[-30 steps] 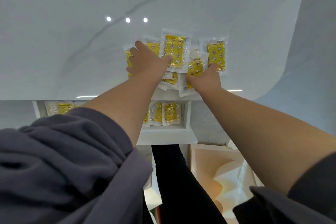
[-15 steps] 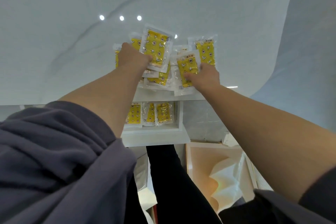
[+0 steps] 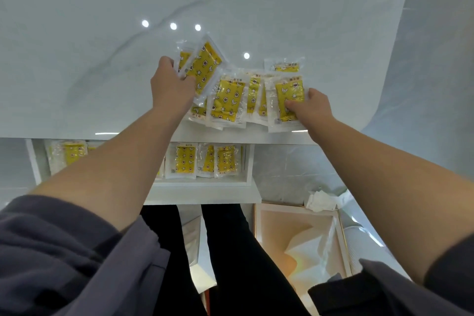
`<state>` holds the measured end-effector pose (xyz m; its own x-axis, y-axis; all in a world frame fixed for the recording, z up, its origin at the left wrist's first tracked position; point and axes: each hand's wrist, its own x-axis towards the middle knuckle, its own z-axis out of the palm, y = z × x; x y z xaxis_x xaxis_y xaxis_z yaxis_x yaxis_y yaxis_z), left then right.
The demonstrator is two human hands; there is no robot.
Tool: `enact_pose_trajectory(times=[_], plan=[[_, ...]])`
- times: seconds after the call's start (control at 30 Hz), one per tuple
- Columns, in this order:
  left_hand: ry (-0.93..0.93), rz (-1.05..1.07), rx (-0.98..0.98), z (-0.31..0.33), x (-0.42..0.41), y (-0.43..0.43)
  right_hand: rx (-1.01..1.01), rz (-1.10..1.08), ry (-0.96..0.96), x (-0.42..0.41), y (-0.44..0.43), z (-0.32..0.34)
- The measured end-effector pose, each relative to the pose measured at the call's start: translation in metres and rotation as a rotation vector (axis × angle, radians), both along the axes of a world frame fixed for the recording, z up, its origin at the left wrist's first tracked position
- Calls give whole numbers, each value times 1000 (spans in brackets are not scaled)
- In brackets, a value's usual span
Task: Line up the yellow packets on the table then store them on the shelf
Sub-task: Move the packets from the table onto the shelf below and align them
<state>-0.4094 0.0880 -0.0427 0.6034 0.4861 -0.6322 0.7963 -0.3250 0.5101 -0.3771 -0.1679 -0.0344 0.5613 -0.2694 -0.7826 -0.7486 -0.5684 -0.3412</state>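
Several yellow packets in clear wrap lie overlapping near the front edge of the white marble table (image 3: 102, 59). My left hand (image 3: 170, 84) grips a tilted packet (image 3: 204, 68) lifted at the left of the pile, with another packet behind it. My right hand (image 3: 313, 108) pinches the rightmost packet (image 3: 288, 100) by its lower end. Between the two hands lie a middle packet (image 3: 227, 101) and narrower overlapped ones. One more packet (image 3: 286, 67) lies just beyond the right one. Below the tabletop, the white shelf (image 3: 205, 191) holds several stored packets (image 3: 183, 160).
A beige open box (image 3: 279, 226) with white paper stands on the floor at the lower right. My dark trouser legs are under the shelf. Crumpled white paper (image 3: 322, 201) lies by the box. The table's far and left parts bear only light reflections.
My left hand has lifted and tilted its packet up to the left. My right hand has slid its packet to the right, spreading the pile apart.
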Motion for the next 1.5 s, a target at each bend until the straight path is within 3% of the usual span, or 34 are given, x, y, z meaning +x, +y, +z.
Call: enact_pose_trajectory(times=[0.2, 0.57, 0.73, 0.97, 1.13, 1.5], plan=[[-11, 13, -84, 2, -3, 0, 64, -71, 21, 10, 1, -1], [49, 310, -453, 10, -35, 12, 271, -207, 31, -7, 19, -3], [76, 321, -541, 21, -61, 27, 499, -285, 164, -24, 28, 11], [138, 301, -609, 38, -108, 57, 604, -226, 356, -65, 65, 34], [223, 275, -638, 34, -144, 87, 693, -360, 366, -114, 92, 30], [261, 248, -763, -2, -192, 115, 630, -277, 365, -180, 150, -25]])
